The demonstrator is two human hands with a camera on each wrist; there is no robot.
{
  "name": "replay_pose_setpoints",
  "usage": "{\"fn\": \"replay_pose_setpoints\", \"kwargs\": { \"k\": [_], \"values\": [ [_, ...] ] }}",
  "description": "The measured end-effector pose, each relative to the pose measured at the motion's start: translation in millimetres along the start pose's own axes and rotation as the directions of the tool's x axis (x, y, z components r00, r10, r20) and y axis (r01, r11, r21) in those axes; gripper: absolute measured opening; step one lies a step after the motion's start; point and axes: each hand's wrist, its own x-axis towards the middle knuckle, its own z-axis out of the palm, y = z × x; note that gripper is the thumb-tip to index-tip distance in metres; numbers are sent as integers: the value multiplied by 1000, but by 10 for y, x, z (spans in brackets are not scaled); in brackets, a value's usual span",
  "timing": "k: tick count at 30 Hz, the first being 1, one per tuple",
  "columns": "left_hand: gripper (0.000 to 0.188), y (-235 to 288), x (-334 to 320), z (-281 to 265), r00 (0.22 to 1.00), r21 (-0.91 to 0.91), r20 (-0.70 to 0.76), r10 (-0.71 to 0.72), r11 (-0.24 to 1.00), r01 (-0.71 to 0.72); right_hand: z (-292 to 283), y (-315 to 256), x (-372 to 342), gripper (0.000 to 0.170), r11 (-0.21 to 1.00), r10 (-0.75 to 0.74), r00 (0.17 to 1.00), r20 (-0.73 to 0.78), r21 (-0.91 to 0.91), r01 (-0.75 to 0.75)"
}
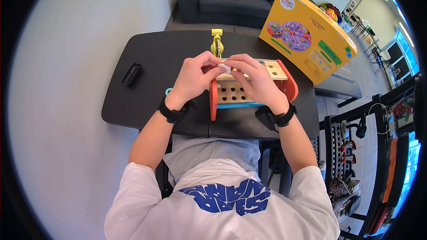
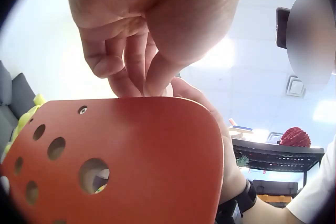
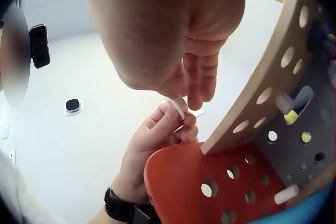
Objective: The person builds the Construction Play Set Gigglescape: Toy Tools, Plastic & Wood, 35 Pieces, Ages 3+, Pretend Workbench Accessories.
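Observation:
A small white disc-like piece (image 1: 226, 68) is pinched between both hands over the top of a toy workbench. My left hand (image 1: 193, 78) holds it from the left with thumb and fingertips; my right hand (image 1: 258, 82) holds its other side. Edge-on in the right wrist view, the white piece (image 3: 178, 106) looks thin and flat. The workbench has a wooden top (image 1: 275, 69) with holes, red side panels (image 1: 213, 100) and a blue bar (image 1: 240, 105) along its front. Only the left red panel (image 2: 152, 150) shows large in the left wrist view, covering the fingertips there.
A yellow-green toy part (image 1: 216, 42) stands behind the workbench. On the black table (image 1: 155, 53) lie a black object (image 1: 131, 74) at the left and a teal piece (image 1: 168, 91) by the left wrist. A big yellow box (image 1: 307, 35) stands at the back right.

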Motion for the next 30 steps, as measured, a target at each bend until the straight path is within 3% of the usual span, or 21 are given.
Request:
{"fn": "replay_pose_setpoints", "kwargs": {
  "k": [4, 7, 16, 22, 27, 28, 30],
  "values": [
    [12, -70, 0, -9, 1000, -31, 24, -17, 999, 18, 13, 38, -27, 32, 1000, -20, 1000, -1, -16, 20],
    [11, -60, -8, -4, 999, -67, 44, -27, 997, 30, 36, 26, -63, 33, 997, 37, 999, -24, 75, -35],
    [12, -136, -29, 35, 995, -179, 30, -94, 979, 98, 102, 86, -135, 28, 998, -55, 992, -111, 28, 58],
    [18, -173, -37, 36, 999, 24, 7, -44, 999, 44, 93, 83, -228, 24, 997, -28, 995, -93, 63, 34],
    [19, -423, -23, -30, 984, 224, -101, 145, 967, -119, 164, 81, -390, 21, 994, 72, 995, -73, 84, -66],
    [19, -465, -29, -36, 985, 223, -101, 143, 968, -117, 185, 79, -423, 21, 994, 74, 995, -73, 85, -68],
    [19, -541, -36, -48, 977, 186, -213, -21, 981, 62, 225, 84, -472, 19, 979, 167, 986, 18, 119, -168]
  ]
}}
